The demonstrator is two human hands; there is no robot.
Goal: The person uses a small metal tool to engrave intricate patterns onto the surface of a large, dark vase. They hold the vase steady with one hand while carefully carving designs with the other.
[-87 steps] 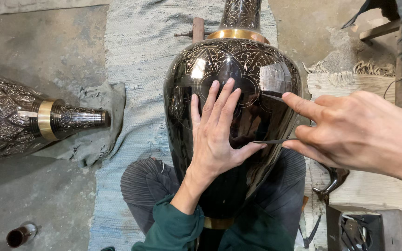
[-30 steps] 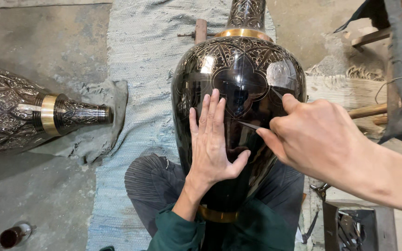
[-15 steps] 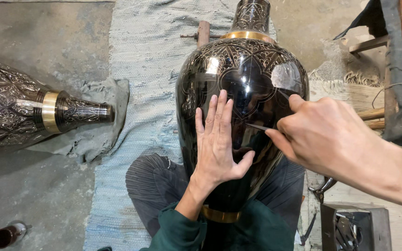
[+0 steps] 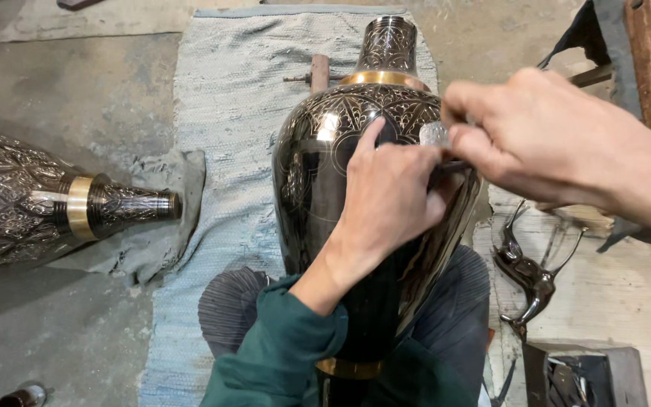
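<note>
no packages, labels, signs or screens in view

The left hand (image 4: 386, 200) lies over the middle of the dark engraved vase (image 4: 318, 173), hiding the pattern beneath its palm. The right hand (image 4: 536, 139) covers the vase's right shoulder; whatever it pinches shows only as a small pale blur at the fingertips, and its kind cannot be told. The right forearm is cut off by the right edge. The vase's base is hidden behind the green sleeve (image 4: 280, 354). Left of the vase, the second vase (image 4: 54, 207) is cut off by the left edge, only its neck and shoulder in view. Below that, a small cylinder (image 4: 20, 396) is cut by the bottom edge.
</note>
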